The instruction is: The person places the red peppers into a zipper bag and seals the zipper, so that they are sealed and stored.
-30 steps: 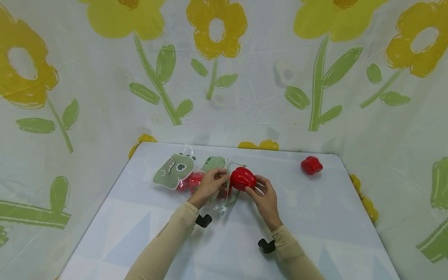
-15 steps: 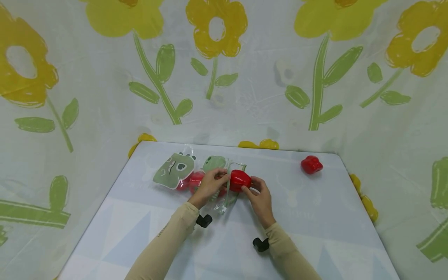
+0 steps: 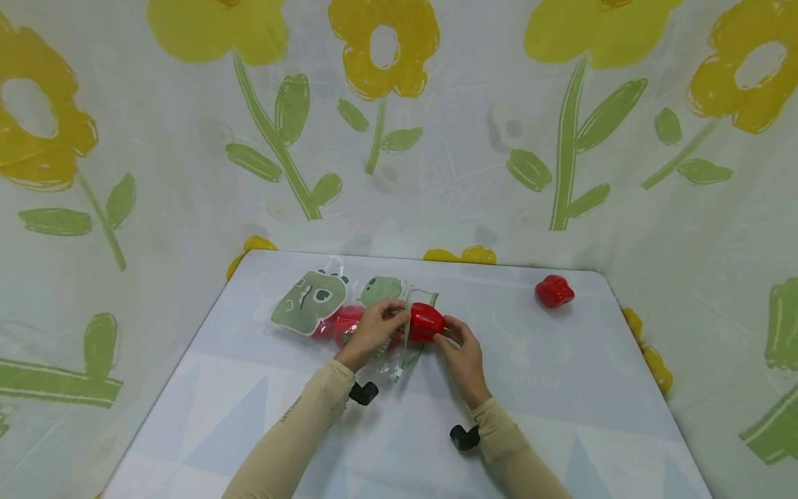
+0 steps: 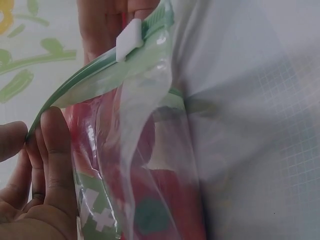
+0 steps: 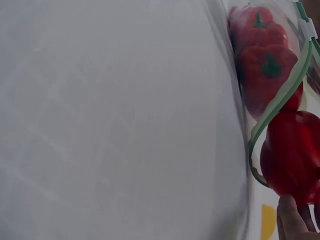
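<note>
A clear zip bag with a green cartoon-animal print lies on the table, its mouth facing right. My left hand pinches the green rim between thumb and fingers. At the opening, my right hand holds a red bell pepper by its right end; the pepper's other end sits inside the mouth. Further in, the right wrist view shows red peppers with green stems through the plastic. A white slider is on the zip track in the left wrist view.
Another red bell pepper lies at the table's back right. The white table has pale blue triangles near its front. A flower-printed curtain hangs behind and at both sides. Black wrist cameras jut from the sleeves.
My right hand has moved left with the red bell pepper, turning it and bringing it into the bag's mouth. My left hand has stayed on the rim.
</note>
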Tool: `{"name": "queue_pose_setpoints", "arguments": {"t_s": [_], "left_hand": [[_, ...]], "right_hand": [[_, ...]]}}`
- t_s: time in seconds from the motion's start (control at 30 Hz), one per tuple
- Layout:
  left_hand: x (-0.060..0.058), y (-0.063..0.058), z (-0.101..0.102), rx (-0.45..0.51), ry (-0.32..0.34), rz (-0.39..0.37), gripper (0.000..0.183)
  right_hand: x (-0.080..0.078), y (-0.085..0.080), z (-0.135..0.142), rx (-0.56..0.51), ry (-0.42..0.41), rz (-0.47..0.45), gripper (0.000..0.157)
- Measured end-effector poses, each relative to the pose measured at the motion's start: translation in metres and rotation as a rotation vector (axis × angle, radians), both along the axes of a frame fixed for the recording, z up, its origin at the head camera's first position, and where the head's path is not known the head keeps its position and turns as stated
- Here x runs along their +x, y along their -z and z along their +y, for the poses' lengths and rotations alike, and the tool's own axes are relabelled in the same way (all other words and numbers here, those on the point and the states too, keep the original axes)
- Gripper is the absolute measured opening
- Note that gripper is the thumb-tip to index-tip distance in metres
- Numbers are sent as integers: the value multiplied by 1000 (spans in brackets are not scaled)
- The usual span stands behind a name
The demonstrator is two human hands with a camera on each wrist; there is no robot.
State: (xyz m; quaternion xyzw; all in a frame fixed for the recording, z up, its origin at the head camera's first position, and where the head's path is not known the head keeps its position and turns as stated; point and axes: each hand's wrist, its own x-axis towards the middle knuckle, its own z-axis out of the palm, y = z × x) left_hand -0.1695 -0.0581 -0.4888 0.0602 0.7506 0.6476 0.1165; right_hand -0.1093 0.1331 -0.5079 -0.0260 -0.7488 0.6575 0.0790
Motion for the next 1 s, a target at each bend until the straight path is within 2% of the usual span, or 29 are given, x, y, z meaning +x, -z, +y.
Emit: {"name": "queue_pose_setpoints", "arguments": {"t_s": [0.2, 0.43, 0.5, 0.83, 1.0], "left_hand": [[-1, 2, 0, -27, 0, 19, 32], [-2, 4, 1, -26, -9, 20, 35], [-2, 4, 1, -22, -16, 12, 35], [-2, 3, 1, 3, -5, -20, 33], [-2, 2, 1, 2, -6, -16, 32]], "right_hand": [[-3, 4, -6, 26, 13, 26, 49], [-21, 34, -7, 39, 39, 28, 49], [-24, 37, -7, 38, 43, 31, 48], [-34, 35, -10, 91, 72, 10, 45], [-39, 34, -14, 109, 75, 27, 42]]}}
